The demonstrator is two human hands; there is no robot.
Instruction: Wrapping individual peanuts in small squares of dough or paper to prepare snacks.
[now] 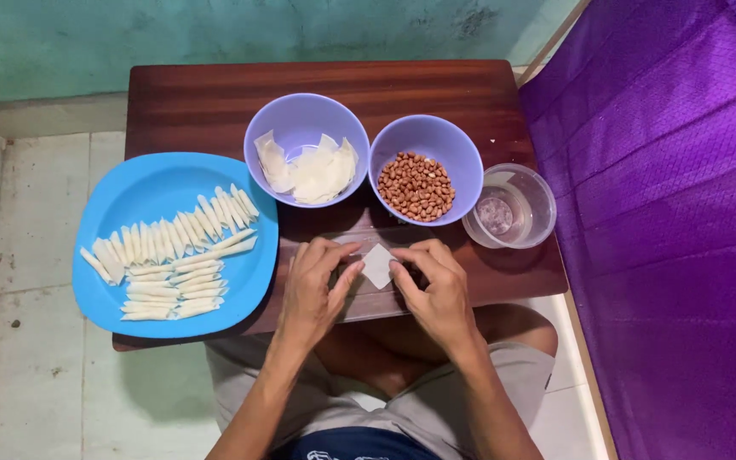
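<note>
Both hands rest at the near edge of the dark brown wooden surface (215, 98), meeting over a small white square pastry wrapper (377, 265). The left hand (315, 290) pinches the wrapper's left side, thumb and fingertips pressed against it. The right hand (438, 287) grips the wrapper's right side in the same manner, fingers curled inward. The wrapper lies flat or nearly flat on the surface between the two hands; whether anything sits under it cannot be told.

Beyond the hands stand two round lilac plastic bowls, side by side and almost touching. The left bowl (276, 119) holds a loose heap of white wrapper sheets (310, 172). The right bowl (462, 149) holds reddish-brown peanuts (416, 186). Just right of the peanut bowl, touching or nearly touching it, stands a small clear plastic cup (538, 192) containing a little clear liquid.

At the left, a large bright blue square plate (155, 175) with rounded corners overhangs the surface's left edge. On it lie many slim white rolled pastry sticks (172, 264), one row fanned along an arc, a second group stacked in short rows beneath.

A purple quilted cloth (675, 221) covers the area to the right. Pale floor tiles (36, 213) show on the left.
</note>
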